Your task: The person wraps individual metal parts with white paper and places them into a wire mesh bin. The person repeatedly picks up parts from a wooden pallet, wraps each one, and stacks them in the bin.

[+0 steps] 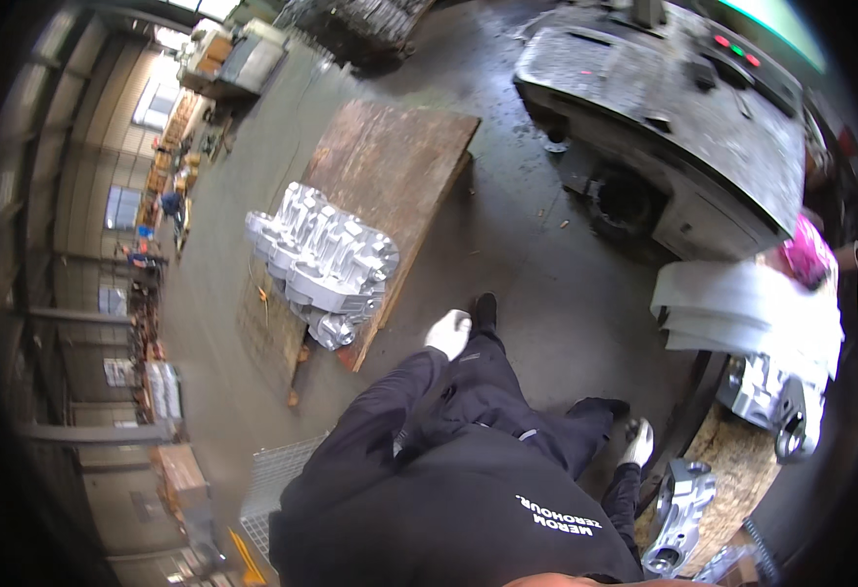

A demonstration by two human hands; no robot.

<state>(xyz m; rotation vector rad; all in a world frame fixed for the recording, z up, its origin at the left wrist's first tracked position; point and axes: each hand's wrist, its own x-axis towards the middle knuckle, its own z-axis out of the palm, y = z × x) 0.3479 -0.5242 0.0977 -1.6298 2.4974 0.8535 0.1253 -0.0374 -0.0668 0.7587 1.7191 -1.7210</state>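
Observation:
My left hand (448, 334), in a white glove, hangs in front of me with its fingers curled in and nothing seen in them. Nearest to it is a group of silvery cast metal parts (326, 254), set close together on a worn wooden board (390, 161). A gap separates the hand from them. My right hand (637, 443), gloved in white with greyish fingertips, is low at my right side. Its fingers look slightly apart and hold nothing I can see. Beside it, a single metal casting (680, 514) lies on a wooden surface (742, 455).
A large grey machine (654, 127) with lit buttons stands at the far right. White foam sheets (742, 308) and another casting (766, 391) are below it. A wire grating (277, 479) lies at the lower left. Someone (171, 203) is far off at the left.

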